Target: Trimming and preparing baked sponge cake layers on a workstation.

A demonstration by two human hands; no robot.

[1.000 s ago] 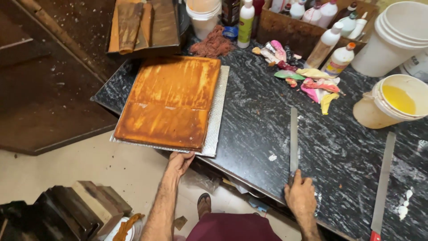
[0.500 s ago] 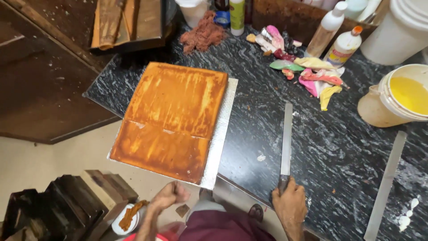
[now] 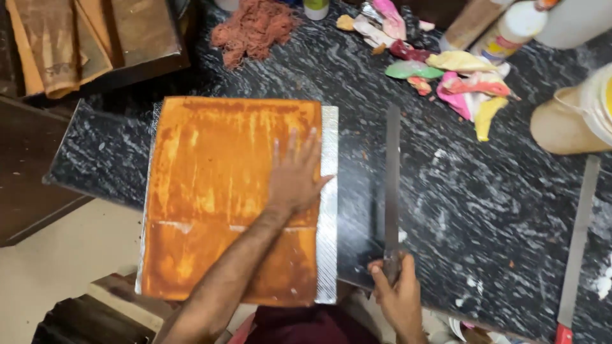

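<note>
Two hands work: left hand (image 3: 294, 178) lies flat, fingers spread, on the soft, crumbly sheet cake (image 3: 233, 191), right hand (image 3: 396, 294) fisted around the long knife (image 3: 391, 185) handle.

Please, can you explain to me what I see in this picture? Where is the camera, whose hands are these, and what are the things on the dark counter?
The camera sits on a person's head and looks down, so both hands belong to that person; there is no machine. The left hand lies flat, fingers spread, on a large orange-brown sheet cake. The cake rests on a silver board that hangs partly over the edge of the black marble counter. The right hand grips the handle of a long knife, whose blade lies flat on the counter beside the board. Farther away lie coloured piping bags, a heap of reddish crumbs, a tan tub and a second long knife with a red handle.
</note>
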